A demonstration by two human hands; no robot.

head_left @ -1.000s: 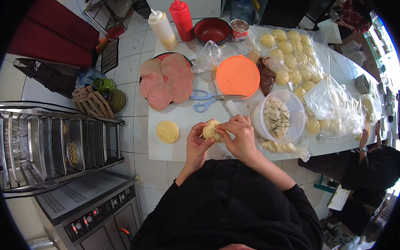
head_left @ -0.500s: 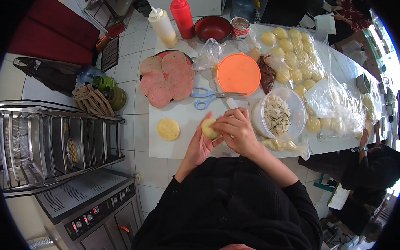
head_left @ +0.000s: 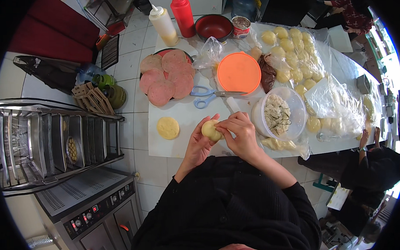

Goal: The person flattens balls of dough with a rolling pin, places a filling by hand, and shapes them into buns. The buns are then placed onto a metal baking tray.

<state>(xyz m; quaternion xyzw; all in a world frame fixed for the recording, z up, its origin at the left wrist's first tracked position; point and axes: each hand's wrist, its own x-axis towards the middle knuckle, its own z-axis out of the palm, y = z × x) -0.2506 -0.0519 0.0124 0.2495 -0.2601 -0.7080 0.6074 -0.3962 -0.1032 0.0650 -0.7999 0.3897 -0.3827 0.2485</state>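
A pale yellow dough ball (head_left: 211, 130) is held between my two hands above the table's near edge. My left hand (head_left: 198, 145) cups it from the left and below. At its right side the fingertips of my right hand (head_left: 239, 133) pinch the dough's edge. A flattened round of dough (head_left: 168, 128) lies on the white table to the left. Right of my hands stands a clear round tub (head_left: 279, 114) with a whitish shredded filling and dark strips. Blue-handled scissors (head_left: 203, 96) rest beyond my hands.
Pink meat slices (head_left: 169, 77) cover a dark plate. Behind stand a white squeeze bottle (head_left: 165, 27), a red one (head_left: 183, 16), a dark bowl (head_left: 214, 27) and a can (head_left: 240, 27). An orange lid (head_left: 239, 73) sits mid-table. Dough balls under plastic (head_left: 292, 55) fill the right.
My right fingers have shifted from covering the dough to pinching its right edge, so more of the ball shows. At far right, a person's hands have moved along the table edge.
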